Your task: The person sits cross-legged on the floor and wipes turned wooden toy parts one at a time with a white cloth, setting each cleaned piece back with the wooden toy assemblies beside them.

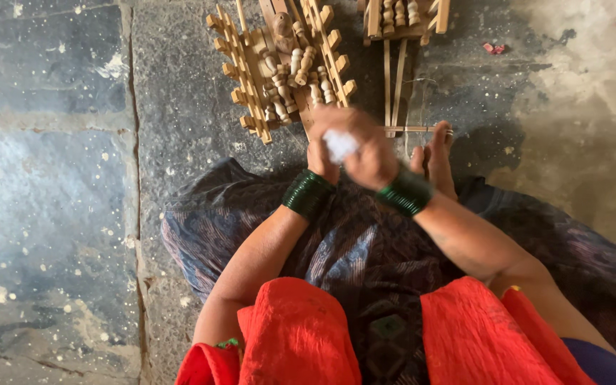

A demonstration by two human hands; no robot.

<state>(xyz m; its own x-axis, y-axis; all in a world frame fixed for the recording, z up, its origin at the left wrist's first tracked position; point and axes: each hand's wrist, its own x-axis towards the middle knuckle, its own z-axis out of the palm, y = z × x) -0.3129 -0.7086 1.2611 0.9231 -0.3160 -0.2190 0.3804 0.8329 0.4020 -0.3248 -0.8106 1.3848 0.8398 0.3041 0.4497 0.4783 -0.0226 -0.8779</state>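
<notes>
2 hands, raised over lap, before wooden frame (279, 68). Right hand (372, 153) and left hand (324, 153) both closed on white tuft (339, 145), probably cotton; motion-blurred. Green bangles (308, 194).

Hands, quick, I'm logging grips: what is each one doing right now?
Left hand: closed on the white cotton tuft.
Right hand: closed on the same tuft.

Bare stone floor (51, 214) lies open to the left. Ahead, a wooden frame (279, 64) crowds the hands; a foot (438, 160) blocks the right.
</notes>
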